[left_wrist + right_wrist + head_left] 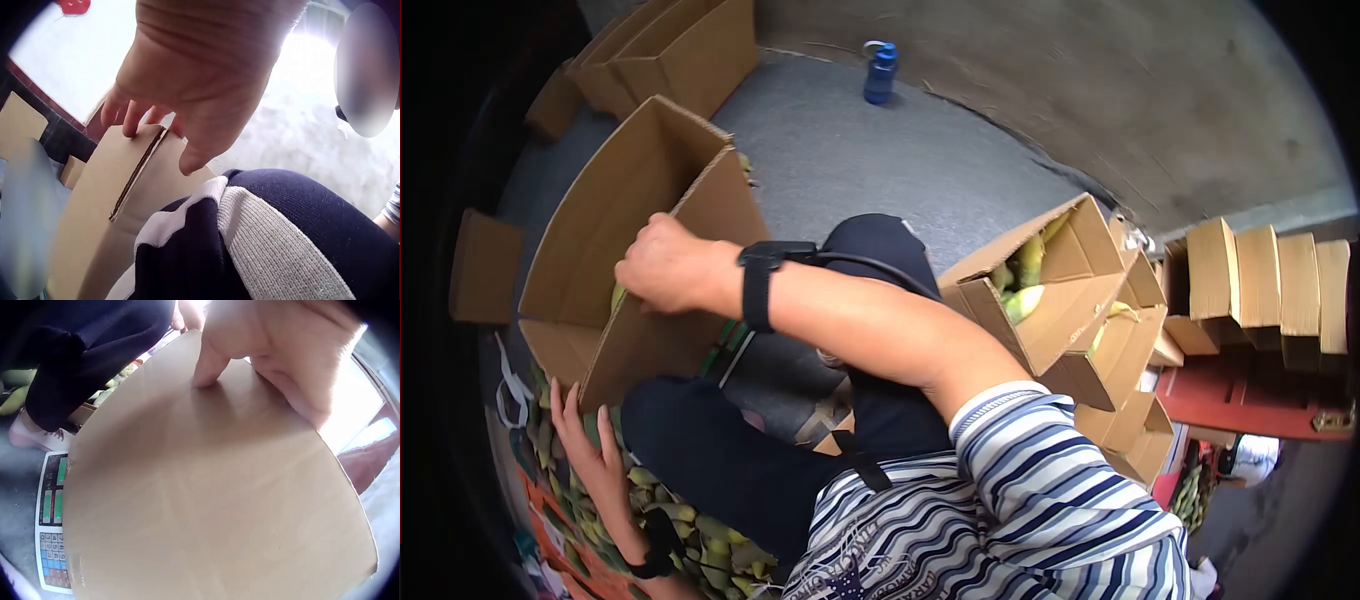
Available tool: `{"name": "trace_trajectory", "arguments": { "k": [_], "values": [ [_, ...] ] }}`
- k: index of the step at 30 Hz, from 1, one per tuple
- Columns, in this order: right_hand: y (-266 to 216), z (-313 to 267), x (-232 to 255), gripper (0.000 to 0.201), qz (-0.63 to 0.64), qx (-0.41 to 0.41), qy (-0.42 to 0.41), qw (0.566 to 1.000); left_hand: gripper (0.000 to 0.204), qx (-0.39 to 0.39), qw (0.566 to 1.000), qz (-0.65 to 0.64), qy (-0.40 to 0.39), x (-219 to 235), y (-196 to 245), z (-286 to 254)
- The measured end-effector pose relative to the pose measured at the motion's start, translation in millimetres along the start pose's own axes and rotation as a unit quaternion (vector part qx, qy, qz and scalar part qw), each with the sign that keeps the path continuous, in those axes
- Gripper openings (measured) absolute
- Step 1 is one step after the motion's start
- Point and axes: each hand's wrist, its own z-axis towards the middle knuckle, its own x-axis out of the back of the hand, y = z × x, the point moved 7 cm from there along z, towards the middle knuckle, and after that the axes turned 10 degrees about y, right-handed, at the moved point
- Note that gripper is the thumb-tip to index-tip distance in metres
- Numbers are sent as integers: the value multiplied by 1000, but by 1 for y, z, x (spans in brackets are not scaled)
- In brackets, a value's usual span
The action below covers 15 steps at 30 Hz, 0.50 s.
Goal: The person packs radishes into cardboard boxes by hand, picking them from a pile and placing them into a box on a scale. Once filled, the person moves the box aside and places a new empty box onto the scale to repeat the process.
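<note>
Smooth, matt cardboard box [206, 487]; bottle [880, 80] of apparently glossy plastic.

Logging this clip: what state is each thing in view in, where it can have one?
Gripped box: open on top
Right hand: gripping that box's wall at the rim
Left hand: fingers extended, touching the same box
Filled box: open, green-yellow produce inside
Back boxes: open on top
Blue bottle: upright, cap on
Scale: display panels green, reading illegible
</note>
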Motion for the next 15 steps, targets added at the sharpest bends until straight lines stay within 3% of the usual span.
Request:
{"name": "trace_trajectory", "arguments": {
  "k": [10,15],
  "values": [
    [-13,12,-5,45,13,-28,-109,994,41,5,1000,-6,0,-1,2,0],
    [-9,19,18,47,39,-70,-28,996,43,1,1000,7,0,-2,-5,1]
  ]
}}
